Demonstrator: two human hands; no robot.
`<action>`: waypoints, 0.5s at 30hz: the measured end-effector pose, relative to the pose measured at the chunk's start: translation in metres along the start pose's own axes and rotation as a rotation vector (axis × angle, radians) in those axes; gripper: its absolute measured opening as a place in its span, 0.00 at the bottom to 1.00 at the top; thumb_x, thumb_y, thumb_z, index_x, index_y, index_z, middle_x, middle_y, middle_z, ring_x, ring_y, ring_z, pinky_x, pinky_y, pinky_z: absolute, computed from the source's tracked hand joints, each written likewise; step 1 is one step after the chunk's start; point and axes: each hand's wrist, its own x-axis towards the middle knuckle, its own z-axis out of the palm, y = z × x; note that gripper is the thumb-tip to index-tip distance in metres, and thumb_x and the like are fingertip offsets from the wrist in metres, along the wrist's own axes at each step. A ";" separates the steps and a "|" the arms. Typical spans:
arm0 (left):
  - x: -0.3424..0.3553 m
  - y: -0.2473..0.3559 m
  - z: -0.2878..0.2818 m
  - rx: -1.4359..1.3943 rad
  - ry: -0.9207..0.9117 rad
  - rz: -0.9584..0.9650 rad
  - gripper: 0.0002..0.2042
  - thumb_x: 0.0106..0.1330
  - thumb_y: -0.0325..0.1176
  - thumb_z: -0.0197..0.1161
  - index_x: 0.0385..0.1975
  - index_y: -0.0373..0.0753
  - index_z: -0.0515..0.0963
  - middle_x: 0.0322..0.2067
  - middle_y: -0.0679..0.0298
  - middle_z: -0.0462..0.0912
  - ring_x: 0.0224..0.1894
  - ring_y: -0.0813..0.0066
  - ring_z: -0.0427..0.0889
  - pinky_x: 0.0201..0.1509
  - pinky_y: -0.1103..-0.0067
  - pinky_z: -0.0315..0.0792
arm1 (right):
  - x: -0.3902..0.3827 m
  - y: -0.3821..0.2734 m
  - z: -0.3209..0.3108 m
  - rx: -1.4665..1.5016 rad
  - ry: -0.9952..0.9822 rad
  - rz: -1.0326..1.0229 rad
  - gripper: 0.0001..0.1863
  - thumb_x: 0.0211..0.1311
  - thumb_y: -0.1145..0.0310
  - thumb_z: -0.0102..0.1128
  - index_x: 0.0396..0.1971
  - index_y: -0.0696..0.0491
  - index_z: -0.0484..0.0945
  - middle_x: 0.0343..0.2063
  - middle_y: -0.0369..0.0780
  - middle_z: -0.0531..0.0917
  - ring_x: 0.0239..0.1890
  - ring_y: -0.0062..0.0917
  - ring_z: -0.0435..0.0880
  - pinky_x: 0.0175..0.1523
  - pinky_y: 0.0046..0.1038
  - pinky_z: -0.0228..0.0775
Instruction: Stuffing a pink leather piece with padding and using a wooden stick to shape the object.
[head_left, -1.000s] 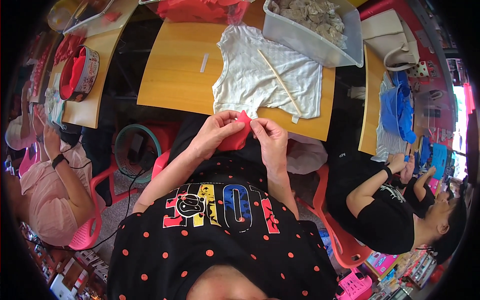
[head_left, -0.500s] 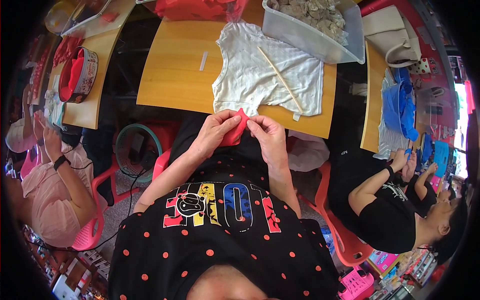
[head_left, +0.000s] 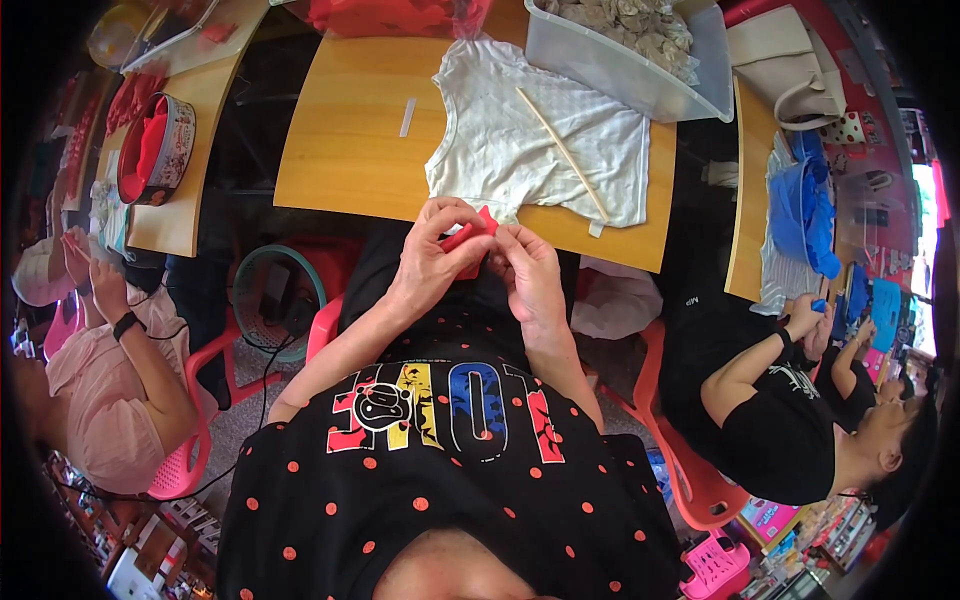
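Observation:
A small piece of red cloth (head_left: 487, 219) is held up between my two hands, just off the table's near edge. My left hand (head_left: 430, 262) is closed round it, fingers curled over a folded part of the cloth. With thumb and fingertips together, my right hand (head_left: 534, 275) pinches the cloth's right end. Part of the red cloth is hidden behind my fingers. Beyond my hands, a white shirt (head_left: 480, 150) lies spread on the wooden table (head_left: 340, 150). A thin pale wooden stick (head_left: 560, 152) rests slantwise on the shirt.
A translucent bin (head_left: 690, 100) of beige pieces stands at the table's far right. A clear bag of red pieces (head_left: 395, 15) lies at the far edge, and a white strip (head_left: 408, 117) to the left. Beside my chair is a green basket (head_left: 318, 305). Co-workers sit on both sides.
My left fingers have curled over the red cloth, which is now folded and more hidden. My right hand has shifted slightly left and down, still pinching it.

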 end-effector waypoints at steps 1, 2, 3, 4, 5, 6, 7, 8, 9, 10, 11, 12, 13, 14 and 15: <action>0.000 0.006 0.000 0.012 0.000 -0.055 0.07 0.58 0.29 0.65 0.34 0.36 0.79 0.37 0.61 0.75 0.35 0.74 0.78 0.38 0.79 0.73 | 0.000 0.001 0.002 0.000 0.000 0.000 0.06 0.63 0.70 0.58 0.33 0.57 0.78 0.23 0.31 0.77 0.23 0.12 0.70 0.31 0.14 0.64; 0.000 0.013 -0.001 0.023 0.001 -0.110 0.07 0.56 0.28 0.66 0.33 0.36 0.79 0.37 0.60 0.75 0.36 0.72 0.78 0.39 0.77 0.73 | -0.001 0.001 0.004 -0.077 -0.007 -0.082 0.06 0.63 0.71 0.58 0.33 0.58 0.78 0.22 0.31 0.77 0.23 0.12 0.70 0.30 0.15 0.63; 0.000 0.015 -0.002 0.023 0.001 -0.111 0.07 0.56 0.28 0.66 0.33 0.36 0.79 0.37 0.60 0.75 0.36 0.72 0.78 0.39 0.77 0.73 | -0.001 0.002 0.004 -0.155 -0.013 -0.163 0.06 0.62 0.71 0.58 0.32 0.59 0.78 0.22 0.31 0.77 0.22 0.12 0.70 0.29 0.15 0.61; 0.000 0.016 -0.003 0.035 -0.024 -0.151 0.07 0.56 0.28 0.66 0.33 0.36 0.79 0.37 0.61 0.74 0.37 0.74 0.77 0.38 0.80 0.72 | -0.001 0.003 0.005 -0.155 -0.013 -0.163 0.06 0.62 0.71 0.58 0.32 0.59 0.78 0.22 0.31 0.77 0.22 0.12 0.70 0.29 0.15 0.61; -0.001 0.016 -0.004 0.047 -0.047 -0.191 0.07 0.57 0.28 0.66 0.33 0.35 0.79 0.38 0.62 0.74 0.37 0.76 0.76 0.37 0.83 0.72 | -0.001 0.004 0.004 -0.219 -0.005 -0.203 0.06 0.63 0.71 0.57 0.32 0.59 0.78 0.22 0.31 0.76 0.22 0.11 0.69 0.29 0.15 0.60; -0.002 0.016 -0.004 0.046 -0.046 -0.193 0.07 0.57 0.28 0.66 0.33 0.35 0.79 0.38 0.62 0.74 0.37 0.76 0.76 0.37 0.83 0.72 | 0.000 0.005 0.004 -0.282 0.004 -0.244 0.06 0.63 0.71 0.57 0.31 0.60 0.78 0.22 0.30 0.76 0.23 0.11 0.68 0.28 0.15 0.59; -0.002 0.017 -0.004 0.051 -0.038 -0.183 0.07 0.57 0.28 0.66 0.33 0.34 0.79 0.38 0.62 0.74 0.35 0.76 0.76 0.36 0.83 0.72 | -0.001 0.006 0.003 -0.283 0.003 -0.242 0.06 0.63 0.71 0.57 0.31 0.60 0.78 0.22 0.30 0.76 0.23 0.11 0.68 0.28 0.15 0.59; -0.003 0.017 -0.003 0.056 -0.032 -0.173 0.06 0.58 0.28 0.65 0.33 0.34 0.79 0.38 0.62 0.74 0.34 0.77 0.76 0.35 0.83 0.72 | -0.001 0.006 0.003 -0.415 0.034 -0.262 0.08 0.63 0.70 0.57 0.31 0.60 0.78 0.23 0.31 0.77 0.24 0.10 0.69 0.29 0.15 0.61; -0.003 0.018 -0.002 0.055 -0.032 -0.174 0.06 0.58 0.28 0.65 0.33 0.34 0.79 0.38 0.62 0.74 0.34 0.77 0.76 0.35 0.83 0.72 | -0.002 0.006 0.003 -0.546 0.064 -0.281 0.09 0.63 0.69 0.58 0.32 0.61 0.78 0.24 0.32 0.78 0.25 0.10 0.69 0.30 0.15 0.62; -0.002 0.020 -0.002 -0.021 -0.026 -0.231 0.06 0.59 0.27 0.64 0.32 0.33 0.78 0.36 0.62 0.74 0.31 0.77 0.76 0.33 0.83 0.72 | -0.002 0.005 0.003 -0.547 0.065 -0.280 0.09 0.63 0.69 0.58 0.32 0.61 0.78 0.24 0.32 0.78 0.25 0.10 0.69 0.30 0.15 0.62; -0.003 0.021 -0.001 -0.096 -0.019 -0.288 0.06 0.59 0.27 0.64 0.32 0.31 0.77 0.35 0.62 0.74 0.29 0.77 0.77 0.31 0.83 0.73 | -0.004 0.003 0.007 -0.617 0.067 -0.301 0.10 0.64 0.69 0.57 0.32 0.61 0.78 0.24 0.32 0.78 0.26 0.10 0.70 0.31 0.15 0.62; -0.003 0.019 -0.001 -0.096 -0.018 -0.290 0.06 0.59 0.27 0.64 0.32 0.31 0.77 0.35 0.62 0.74 0.29 0.77 0.77 0.31 0.83 0.73 | -0.004 0.001 0.009 -0.686 0.069 -0.321 0.10 0.64 0.68 0.57 0.32 0.61 0.77 0.24 0.32 0.78 0.27 0.10 0.70 0.31 0.16 0.63; -0.004 0.014 -0.001 -0.140 -0.012 -0.285 0.06 0.61 0.27 0.62 0.31 0.31 0.76 0.34 0.63 0.75 0.27 0.80 0.76 0.31 0.84 0.72 | -0.004 0.002 0.009 -0.687 0.068 -0.319 0.10 0.64 0.68 0.57 0.32 0.61 0.77 0.24 0.32 0.78 0.27 0.10 0.70 0.31 0.16 0.63; -0.003 0.010 0.000 -0.184 -0.007 -0.278 0.06 0.62 0.27 0.61 0.30 0.30 0.75 0.32 0.64 0.75 0.26 0.82 0.75 0.31 0.85 0.72 | -0.004 0.003 0.008 -0.683 0.048 -0.319 0.10 0.64 0.68 0.56 0.32 0.61 0.77 0.24 0.31 0.78 0.26 0.10 0.69 0.31 0.16 0.63; -0.003 0.005 -0.001 -0.185 -0.006 -0.279 0.06 0.62 0.27 0.61 0.30 0.30 0.75 0.32 0.64 0.75 0.26 0.82 0.75 0.31 0.85 0.72 | -0.003 0.004 0.006 -0.680 0.027 -0.318 0.10 0.65 0.68 0.56 0.33 0.61 0.77 0.23 0.31 0.77 0.26 0.10 0.69 0.31 0.16 0.62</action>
